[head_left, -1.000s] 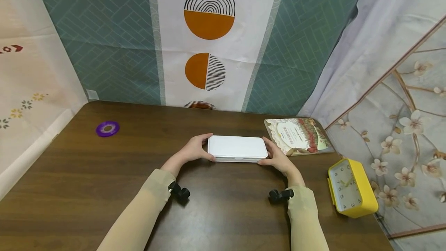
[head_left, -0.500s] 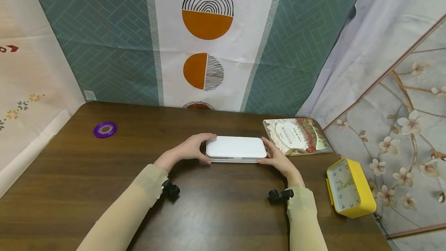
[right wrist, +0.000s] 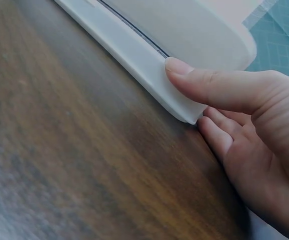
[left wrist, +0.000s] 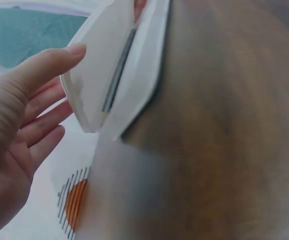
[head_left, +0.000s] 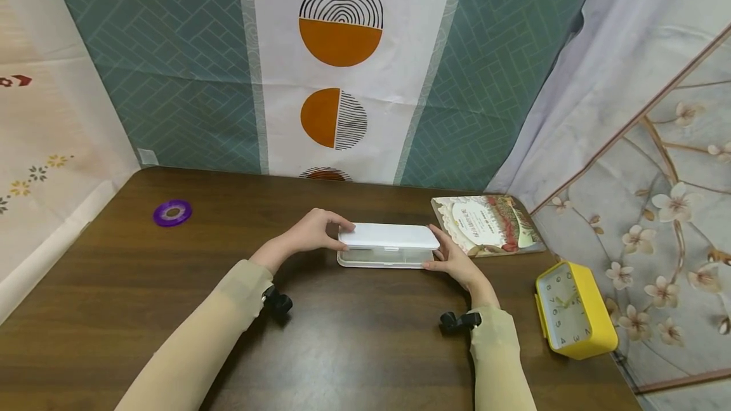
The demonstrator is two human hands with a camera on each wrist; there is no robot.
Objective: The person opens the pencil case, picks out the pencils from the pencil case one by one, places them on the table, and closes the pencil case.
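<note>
A white pencil case (head_left: 385, 265) lies on the brown table in the head view, its lid (head_left: 389, 235) partly raised. My left hand (head_left: 308, 231) holds the lid at its left end, thumb at the front edge and fingers behind. At the right end, my right hand (head_left: 457, 263) grips the case, its thumb over the lower part's rim in the right wrist view. Inside, a dark pencil (left wrist: 118, 72) shows between lid and bottom in the left wrist view. The rest of the inside is mostly hidden.
A purple ring-shaped roll (head_left: 172, 213) lies at the back left of the table (head_left: 365, 347). Behind the right hand is a printed booklet (head_left: 485, 224). A yellow alarm clock (head_left: 577, 309) stands at the right edge. Patterned cloths hang around the table.
The lid has gone from closed to partly raised. My left hand has shifted its hold and moved up with it. The right hand has stayed at the right end.
</note>
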